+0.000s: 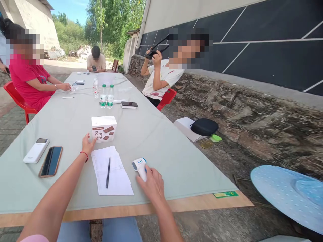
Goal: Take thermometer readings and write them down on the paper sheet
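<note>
My left hand (pixel 88 145), with a red cord at the wrist, reaches to the lower left edge of a white box (pixel 111 135) printed with brown squares. Its fingers are partly spread and seem to touch the box without wrapping round it. My right hand (pixel 153 183) has thumb and fingers around the handle of a white and blue infrared thermometer (pixel 139 164), low over the table. Between my arms lie white paper sheets (pixel 116 181), with a black pen (pixel 108 173) on top.
A phone (pixel 50 161) and white power bank (pixel 36 151) lie left on the covered table (pixel 176 161). Green-capped water bottles (pixel 103 96) and another phone (pixel 129 104) stand or lie farther back. Three people sit around the table. A blue hat (pixel 285 191) is at right.
</note>
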{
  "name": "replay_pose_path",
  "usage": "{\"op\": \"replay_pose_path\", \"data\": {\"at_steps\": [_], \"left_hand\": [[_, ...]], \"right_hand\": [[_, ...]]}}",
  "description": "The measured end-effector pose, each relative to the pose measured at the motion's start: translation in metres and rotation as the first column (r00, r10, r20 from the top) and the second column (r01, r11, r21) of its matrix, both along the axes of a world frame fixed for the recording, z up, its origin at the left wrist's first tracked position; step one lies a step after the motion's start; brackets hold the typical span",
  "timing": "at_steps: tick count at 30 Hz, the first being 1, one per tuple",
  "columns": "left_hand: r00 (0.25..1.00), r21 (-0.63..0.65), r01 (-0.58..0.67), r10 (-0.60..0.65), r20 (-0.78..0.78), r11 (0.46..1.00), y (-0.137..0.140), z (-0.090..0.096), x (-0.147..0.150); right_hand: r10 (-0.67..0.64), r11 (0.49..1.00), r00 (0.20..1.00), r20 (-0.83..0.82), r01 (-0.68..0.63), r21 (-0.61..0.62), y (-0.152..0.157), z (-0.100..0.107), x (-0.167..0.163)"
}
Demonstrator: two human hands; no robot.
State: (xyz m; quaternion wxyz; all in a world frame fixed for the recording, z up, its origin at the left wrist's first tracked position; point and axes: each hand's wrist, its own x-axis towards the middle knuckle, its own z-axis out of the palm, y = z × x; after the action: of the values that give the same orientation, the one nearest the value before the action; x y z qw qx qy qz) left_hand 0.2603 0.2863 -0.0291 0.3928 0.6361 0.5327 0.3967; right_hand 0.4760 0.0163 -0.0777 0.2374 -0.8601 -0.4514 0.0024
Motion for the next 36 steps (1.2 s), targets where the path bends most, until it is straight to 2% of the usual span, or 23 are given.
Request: {"op": "replay_pose_path", "data": {"at_steps": [3, 5, 7, 11, 14, 16, 18, 20, 21, 23, 25, 30, 33, 36], "left_hand": [[0.997, -0.015, 0.068, -0.069, -0.022, 0.998, -0.035, -0.006, -0.027], [0.985, 0.013, 0.166, -0.166, -0.038, 0.986, -0.065, -0.008, -0.045], [0.966, 0.088, 0.255, -0.250, -0.068, 0.963, -0.096, -0.009, -0.061], [0.952, 0.213, 0.302, -0.281, -0.123, 0.929, -0.150, -0.009, -0.079], [0.957, 0.245, 0.281, -0.252, -0.143, 0.928, -0.175, -0.014, -0.087], [0.961, 0.264, 0.262, -0.228, -0.154, 0.928, -0.182, -0.020, -0.091], [0.964, 0.286, 0.248, -0.207, -0.164, 0.926, -0.184, -0.025, -0.094], [0.965, 0.309, 0.243, -0.197, -0.175, 0.919, -0.184, -0.027, -0.094], [0.964, 0.319, 0.245, -0.194, -0.184, 0.915, -0.184, -0.028, -0.093], [0.957, 0.339, 0.262, -0.200, -0.209, 0.904, -0.185, -0.026, -0.090], [0.947, 0.357, 0.290, -0.213, -0.242, 0.888, -0.187, -0.023, -0.088], [0.914, 0.389, 0.355, -0.229, -0.334, 0.850, -0.192, -0.018, -0.084], [0.877, 0.370, 0.398, -0.230, -0.422, 0.839, -0.195, -0.017, -0.082], [0.809, 0.315, 0.456, -0.241, -0.536, 0.832, -0.199, -0.017, -0.080]], "right_hand": [[0.108, 0.979, 0.992, -0.066, -0.094, 0.181, 0.012, 0.004, -0.021], [0.251, 0.953, 0.955, -0.158, -0.216, 0.211, 0.023, 0.011, -0.043], [0.333, 0.940, 0.917, -0.221, -0.305, 0.152, 0.038, 0.021, -0.069], [0.315, 0.937, 0.932, -0.179, -0.336, -0.096, 0.067, 0.044, -0.113], [0.302, 0.915, 0.944, -0.130, -0.325, -0.237, 0.081, 0.052, -0.125], [0.298, 0.913, 0.946, -0.125, -0.321, -0.252, 0.084, 0.050, -0.121], [0.317, 0.925, 0.934, -0.164, -0.343, -0.166, 0.082, 0.042, -0.113], [0.377, 0.925, 0.893, -0.245, -0.375, 0.054, 0.074, 0.031, -0.102], [0.420, 0.906, 0.859, -0.293, -0.376, 0.194, 0.068, 0.026, -0.098], [0.500, 0.835, 0.776, -0.383, -0.315, 0.451, 0.056, 0.016, -0.092], [0.536, 0.782, 0.707, -0.461, -0.209, 0.587, 0.042, 0.011, -0.093], [0.501, 0.784, 0.607, -0.616, -0.017, 0.621, 0.014, 0.011, -0.110], [0.544, 0.771, 0.544, -0.639, -0.022, 0.637, 0.006, 0.016, -0.121], [0.542, 0.792, 0.550, -0.636, -0.081, 0.605, 0.004, 0.021, -0.126]]}}
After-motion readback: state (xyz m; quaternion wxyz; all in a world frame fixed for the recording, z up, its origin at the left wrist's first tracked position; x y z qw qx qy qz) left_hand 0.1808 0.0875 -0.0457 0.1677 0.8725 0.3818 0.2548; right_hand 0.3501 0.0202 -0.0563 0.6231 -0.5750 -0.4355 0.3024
